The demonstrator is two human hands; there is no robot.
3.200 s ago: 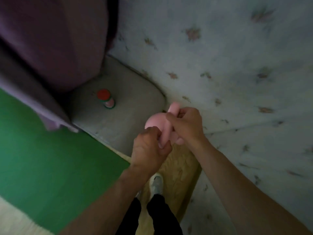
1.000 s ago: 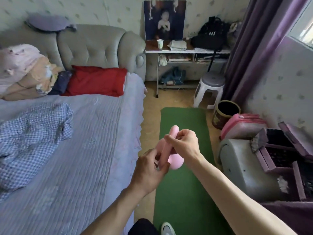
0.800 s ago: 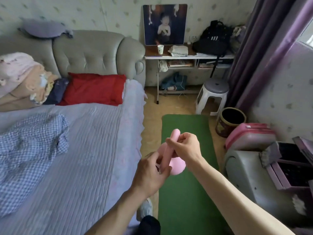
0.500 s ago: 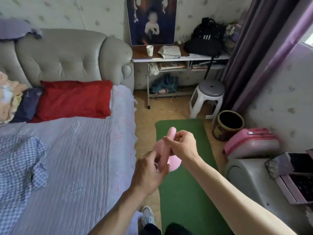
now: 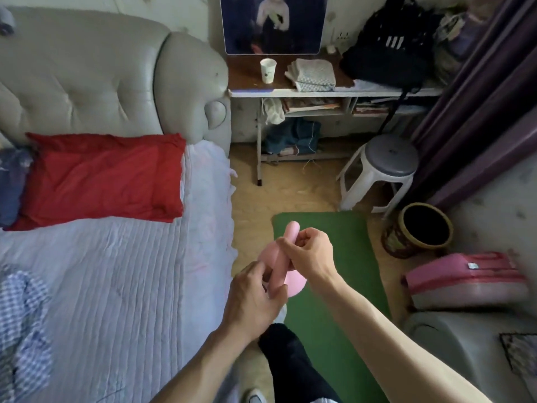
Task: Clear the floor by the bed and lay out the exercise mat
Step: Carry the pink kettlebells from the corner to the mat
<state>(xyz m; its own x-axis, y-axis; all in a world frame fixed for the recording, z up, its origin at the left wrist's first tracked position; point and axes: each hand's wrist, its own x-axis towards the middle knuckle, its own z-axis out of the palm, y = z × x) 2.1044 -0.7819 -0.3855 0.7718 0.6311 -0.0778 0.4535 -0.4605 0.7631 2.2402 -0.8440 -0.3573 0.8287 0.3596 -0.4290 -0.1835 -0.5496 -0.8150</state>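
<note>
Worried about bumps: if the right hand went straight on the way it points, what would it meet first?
The right hand, gripping the pink kettlebell, likely meets the bedspread edge first; depth unclear.

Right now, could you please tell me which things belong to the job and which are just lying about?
Job: green mat, pink kettlebell, held by left hand and right hand.
Lying about: stool, dark pot, pink case, paper cup, red pillow.
</note>
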